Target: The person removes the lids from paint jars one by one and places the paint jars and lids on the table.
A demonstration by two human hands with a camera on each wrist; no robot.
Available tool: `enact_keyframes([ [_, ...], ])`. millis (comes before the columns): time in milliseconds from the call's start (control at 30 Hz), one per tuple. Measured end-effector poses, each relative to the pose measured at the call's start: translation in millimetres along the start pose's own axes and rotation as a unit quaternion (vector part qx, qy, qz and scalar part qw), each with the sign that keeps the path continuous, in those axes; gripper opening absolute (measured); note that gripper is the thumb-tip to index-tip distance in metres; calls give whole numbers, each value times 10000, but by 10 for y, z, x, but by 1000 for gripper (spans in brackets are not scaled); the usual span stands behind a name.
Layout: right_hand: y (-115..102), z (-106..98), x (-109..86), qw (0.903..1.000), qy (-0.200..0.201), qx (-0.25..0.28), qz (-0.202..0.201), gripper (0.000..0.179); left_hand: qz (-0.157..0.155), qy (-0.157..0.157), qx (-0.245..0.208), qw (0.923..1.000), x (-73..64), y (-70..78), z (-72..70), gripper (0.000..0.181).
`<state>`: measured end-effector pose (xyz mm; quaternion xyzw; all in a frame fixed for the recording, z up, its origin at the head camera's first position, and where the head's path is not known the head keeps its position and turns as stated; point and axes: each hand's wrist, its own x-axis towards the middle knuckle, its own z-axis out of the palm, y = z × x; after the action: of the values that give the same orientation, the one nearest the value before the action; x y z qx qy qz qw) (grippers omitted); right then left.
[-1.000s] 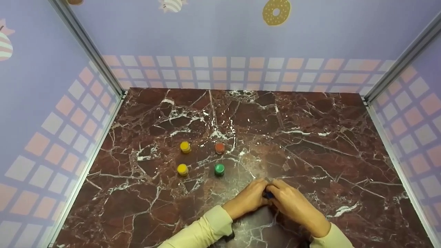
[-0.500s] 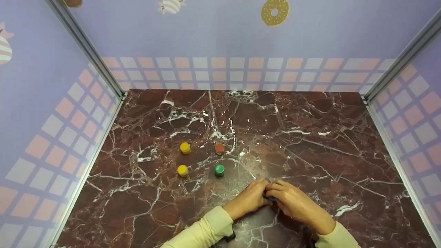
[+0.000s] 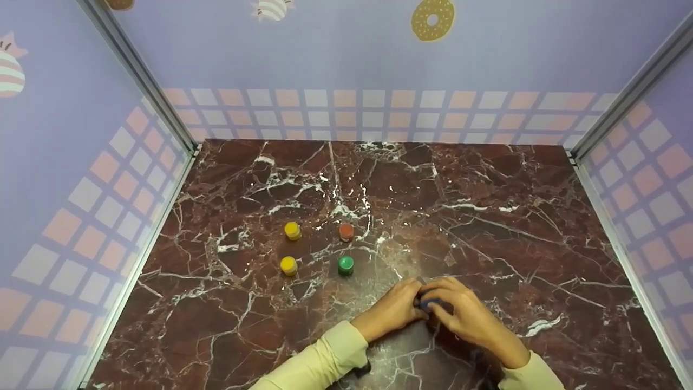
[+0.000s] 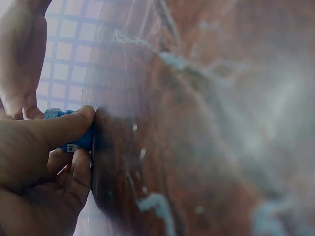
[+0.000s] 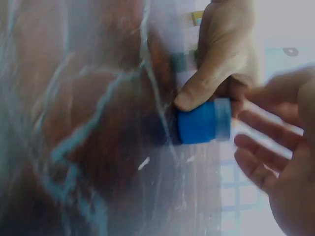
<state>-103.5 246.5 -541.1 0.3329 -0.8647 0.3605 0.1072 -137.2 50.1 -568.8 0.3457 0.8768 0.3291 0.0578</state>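
Observation:
My left hand grips a small blue paint jar, thumb on one side and fingers on the other, with its base down at the tabletop. A pale, see-through cap tops the jar. Around that cap hover the spread fingers of my right hand, and a gap shows between several of its fingertips and the cap in the right wrist view. From the head camera, the hands mostly hide the jar. The left wrist view shows a small white label on its side.
Left of the hands stand two yellow jars, one farther back and one nearer, beside a red-orange jar and a green jar. Patterned panels wall in the dark red marbled table.
The right hand's fingers have loosened and its thumb has spread away from the jar, baring more of the blue. The left hand keeps its hold in place.

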Motion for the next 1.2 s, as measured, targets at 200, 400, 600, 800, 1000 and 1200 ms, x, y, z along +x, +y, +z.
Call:
enact_keyframes([
  [200,-135,15,83,9801,892,-496,1705,18,3,15,-267,9996,12,-10,-6,37],
  [400,-294,59,156,9561,846,-1044,2604,19,-101,22,-277,9996,-11,-21,6,36],
  [600,-398,154,191,9496,782,-1726,2497,29,-57,122,-121,9998,-20,-26,16,40],
  [800,-485,257,184,9486,883,-2165,2133,24,-66,83,33,9999,0,-18,20,31],
  [1000,-526,319,184,9463,723,-2404,2038,28,133,156,-8,9998,-3,-24,28,27],
  [1200,-534,366,167,9444,628,-2534,1997,28,308,115,21,9995,-19,-21,18,25],
])
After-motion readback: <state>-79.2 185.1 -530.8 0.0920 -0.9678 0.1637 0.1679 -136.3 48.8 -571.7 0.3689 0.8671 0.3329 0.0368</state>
